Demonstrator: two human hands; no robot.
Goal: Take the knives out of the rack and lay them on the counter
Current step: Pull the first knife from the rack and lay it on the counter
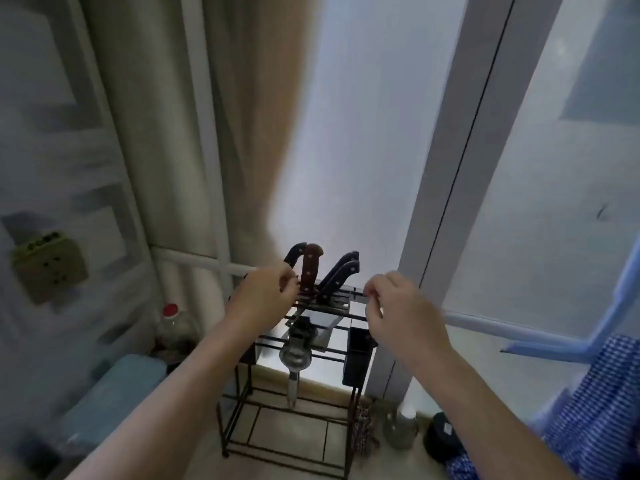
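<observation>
- At the top of the black wire rack [287, 410], four knives stand handles up: one brown-handled knife [310, 268], three black.
- Left hand [265, 296], fingers curled, touches the rack beside them; grip unclear.
- Right hand [398, 306] hovers loosely curled, empty.

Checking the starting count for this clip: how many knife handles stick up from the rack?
4: a black handle leftmost by the left hand, a brown wooden handle beside it, two black handles leaning right. The hand may hide more.
</observation>
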